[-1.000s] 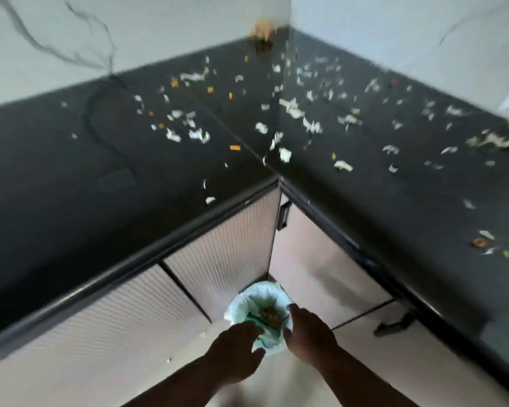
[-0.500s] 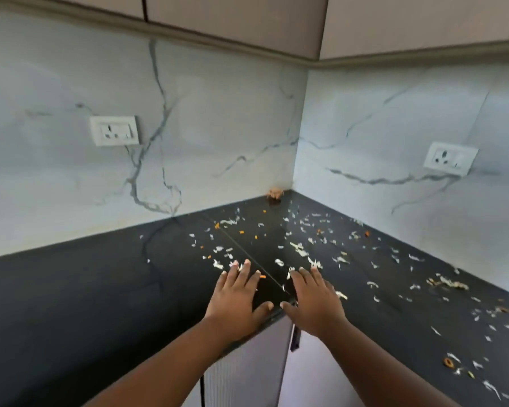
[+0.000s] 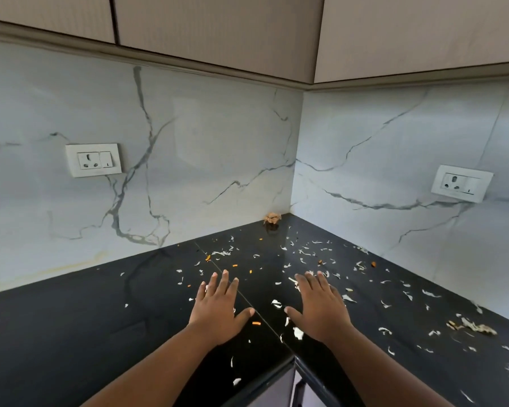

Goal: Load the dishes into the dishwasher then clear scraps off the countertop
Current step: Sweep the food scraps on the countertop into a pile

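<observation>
- At the far left, a white socket plate (image 3: 94,160) sits on the marble wall (image 3: 188,160). Below it, the left part of the black countertop (image 3: 56,333) carries almost no scraps.
- The left hand (image 3: 218,309) lies flat and spread wide, palm down, and holds nothing. A few white bits and one orange bit (image 3: 256,323) are just beside it.
- The right hand (image 3: 321,306) is also open wide and empty, palm down. It is the hand nearer to the scraps (image 3: 306,254).
- The scraps lie mostly beyond the fingertips and to the right, in a band from the far corner toward the near right edge. I judge that the sweep should pull them toward the near edge.
- A brown peel (image 3: 272,217) sits in the far corner, and a bigger heap (image 3: 472,327) lies well to the right.
- No dishes or dishwasher are in view.
</observation>
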A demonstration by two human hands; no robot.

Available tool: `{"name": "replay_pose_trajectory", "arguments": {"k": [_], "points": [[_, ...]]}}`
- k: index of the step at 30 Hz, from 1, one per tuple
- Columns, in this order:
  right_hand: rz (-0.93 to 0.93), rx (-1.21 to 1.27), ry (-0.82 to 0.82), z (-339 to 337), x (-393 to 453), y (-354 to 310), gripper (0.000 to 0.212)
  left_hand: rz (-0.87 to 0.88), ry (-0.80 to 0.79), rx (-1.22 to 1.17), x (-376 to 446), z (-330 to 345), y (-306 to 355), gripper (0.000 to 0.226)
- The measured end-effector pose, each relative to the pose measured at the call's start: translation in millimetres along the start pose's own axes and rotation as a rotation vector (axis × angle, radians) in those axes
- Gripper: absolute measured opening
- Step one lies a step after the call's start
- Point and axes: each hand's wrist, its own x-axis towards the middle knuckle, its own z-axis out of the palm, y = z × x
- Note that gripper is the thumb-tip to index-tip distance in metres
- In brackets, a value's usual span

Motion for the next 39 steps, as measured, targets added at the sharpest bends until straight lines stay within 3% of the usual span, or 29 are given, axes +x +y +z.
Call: {"name": "replay_pose_trajectory", "arguments": {"k": [5, 9, 12, 16, 22, 25, 28, 31, 34, 36, 39], "points": [[-0.014, 0.036, -0.044, 19.2, 43.4, 34.9, 0.079, -0.089, -0.108, 0.011, 34.5, 24.1, 4.4, 0.126], [-0.053, 0.039, -0.085, 25.5, 77.4, 56.7, 0.079, -0.180, -0.138, 0.028, 57.7, 29.3, 4.6, 0.102], [-0.059, 0.058, -0.088, 34.2, 99.5, 66.0, 0.080, -0.178, -0.162, 0.035, 74.1, 31.0, 6.0, 0.127], [-0.058, 0.099, -0.094, 50.4, 122.8, 67.6, 0.080, -0.177, -0.152, 0.016, 105.7, 34.2, 3.3, 0.131], [-0.039, 0.117, -0.128, 73.7, 156.7, 72.3, 0.079, -0.147, -0.151, -0.009, 161.1, 47.3, -1.0, 0.125], [0.003, 0.126, -0.156, 84.9, 184.7, 76.4, 0.079, -0.125, -0.159, 0.006, 193.6, 56.4, -6.4, 0.105], [0.037, 0.146, -0.185, 100.5, 225.3, 80.4, 0.082, -0.092, -0.094, -0.035, 233.9, 71.5, -11.2, 0.116], [0.041, 0.142, -0.155, 116.3, 295.9, 81.8, 0.078, -0.064, 0.099, -0.005, 295.5, 85.5, -14.9, 0.113], [0.052, 0.143, -0.113, 131.2, 377.8, 87.0, 0.072, -0.104, 0.015, -0.114, 360.6, 95.4, -18.1, 0.113], [0.044, 0.160, -0.047, 143.8, 439.9, 90.9, 0.067, -0.075, 0.094, -0.064, 402.9, 113.8, -20.9, 0.095], [0.020, 0.191, 0.036, 170.0, 528.8, 91.5, 0.060, -0.061, 0.002, -0.031, 430.5, 130.6, -28.6, 0.081]]}}
